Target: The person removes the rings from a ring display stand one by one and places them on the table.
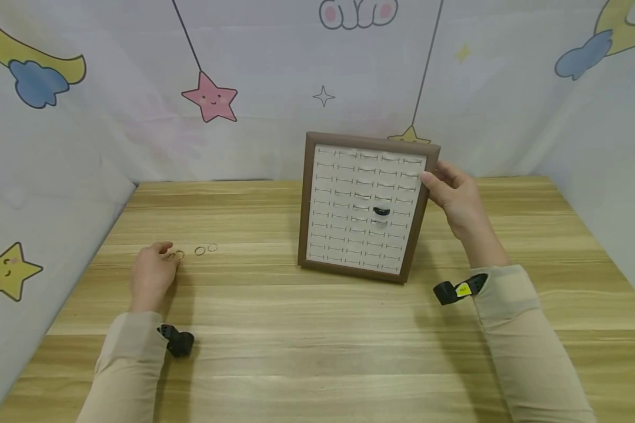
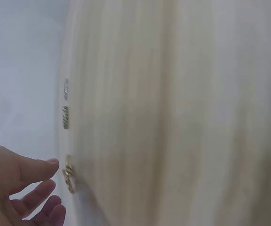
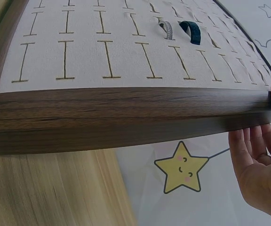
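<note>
My right hand (image 1: 457, 202) grips the upper right edge of a brown-framed ring display board (image 1: 325, 202), thumb in front and fingers behind. The board stands tilted on the table, its white pad cut with rows of slots. A dark ring (image 1: 381, 211) sits in one slot, and beside it is a silver ring (image 3: 167, 30). Over on the left, my left hand (image 1: 152, 273) is low at the table by gold rings (image 1: 179, 254). Its thumb and fingers are apart, right next to the gold rings (image 2: 68, 174) in the left wrist view.
Two more rings, one darker (image 1: 200, 251) and one silver (image 1: 213, 248), lie on the wooden table (image 1: 275, 346) to the right of the gold ones. A white cloth backdrop (image 1: 275, 59) with stars and moons hangs behind and at both sides.
</note>
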{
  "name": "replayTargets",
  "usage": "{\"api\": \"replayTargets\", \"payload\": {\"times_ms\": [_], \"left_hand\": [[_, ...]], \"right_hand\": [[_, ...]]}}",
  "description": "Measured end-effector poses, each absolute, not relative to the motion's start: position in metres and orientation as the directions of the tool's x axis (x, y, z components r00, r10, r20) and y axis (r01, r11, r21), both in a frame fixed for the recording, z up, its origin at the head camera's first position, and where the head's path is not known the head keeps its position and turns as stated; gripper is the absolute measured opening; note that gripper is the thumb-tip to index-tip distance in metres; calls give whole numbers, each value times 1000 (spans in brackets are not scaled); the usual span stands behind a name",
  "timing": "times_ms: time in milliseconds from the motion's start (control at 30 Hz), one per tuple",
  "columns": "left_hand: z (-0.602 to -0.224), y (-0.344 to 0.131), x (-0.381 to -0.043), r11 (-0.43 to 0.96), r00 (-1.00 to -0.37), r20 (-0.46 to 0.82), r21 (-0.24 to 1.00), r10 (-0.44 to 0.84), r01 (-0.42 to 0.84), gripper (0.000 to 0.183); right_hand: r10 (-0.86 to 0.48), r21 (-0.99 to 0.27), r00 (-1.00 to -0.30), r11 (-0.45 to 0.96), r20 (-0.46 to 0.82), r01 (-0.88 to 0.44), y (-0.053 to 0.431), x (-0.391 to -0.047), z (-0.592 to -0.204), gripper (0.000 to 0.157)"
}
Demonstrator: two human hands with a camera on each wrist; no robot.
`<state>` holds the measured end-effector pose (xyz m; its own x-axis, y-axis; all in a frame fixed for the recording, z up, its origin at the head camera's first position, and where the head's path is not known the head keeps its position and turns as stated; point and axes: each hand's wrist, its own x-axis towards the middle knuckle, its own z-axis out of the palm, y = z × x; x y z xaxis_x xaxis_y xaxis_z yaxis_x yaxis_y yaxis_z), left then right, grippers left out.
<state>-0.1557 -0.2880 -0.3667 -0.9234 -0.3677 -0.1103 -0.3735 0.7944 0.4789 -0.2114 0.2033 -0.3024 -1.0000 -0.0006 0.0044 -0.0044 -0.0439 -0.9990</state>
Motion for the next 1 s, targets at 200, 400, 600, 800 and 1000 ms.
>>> {"api": "replayTargets", "payload": {"times_ms": [200,400,600,800,1000], "left_hand": [[-352,-269,-160,784,-948,-32,553,-317,-281,45],[-335,-237,-168,749,-967,18,636,-255,-186,45],[-320,-199,-177,715,-976,66,691,-206,-105,42],[-308,-153,-183,687,-982,139,727,-126,15,40],[-296,-104,-182,679,-976,217,720,-27,142,36]], "right_hand": [[1,-998,-1000,-57,11,-11,203,-211,-302,69],[1,-999,-1000,-53,9,-9,203,-211,-302,69],[1,-998,-1000,-55,12,-12,202,-211,-301,68],[1,-999,-1000,-44,4,-4,202,-211,-301,68],[3,-1000,-1000,-16,-2,2,203,-210,-300,68]]}}
